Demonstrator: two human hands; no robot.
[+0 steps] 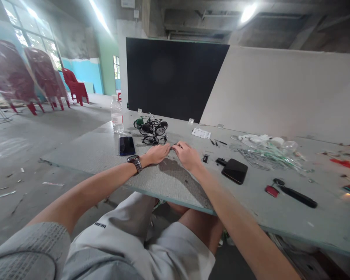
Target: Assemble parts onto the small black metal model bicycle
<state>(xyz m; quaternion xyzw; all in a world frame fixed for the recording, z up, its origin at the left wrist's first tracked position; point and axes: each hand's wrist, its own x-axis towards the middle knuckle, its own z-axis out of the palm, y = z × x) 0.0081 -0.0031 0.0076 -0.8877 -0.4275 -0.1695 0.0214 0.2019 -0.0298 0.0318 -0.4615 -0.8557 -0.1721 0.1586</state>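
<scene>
My left hand [159,153], with a wristwatch [135,161] on its wrist, and my right hand [186,153] meet at the fingertips over the grey table [169,182]. Both have curled fingers pinched around a tiny dark part between them that is too small to name. Just beyond my hands stand three small model bicycles [153,130], black and green. A dark phone [126,146] lies flat to the left of my left hand.
A clear water bottle [117,115] stands at the table's left. To the right lie a black case [235,170], small black parts [205,158], a paper sheet [201,133], plastic bags with sprues [265,149], and a black tool [297,196]. Red chairs [76,86] stand far left.
</scene>
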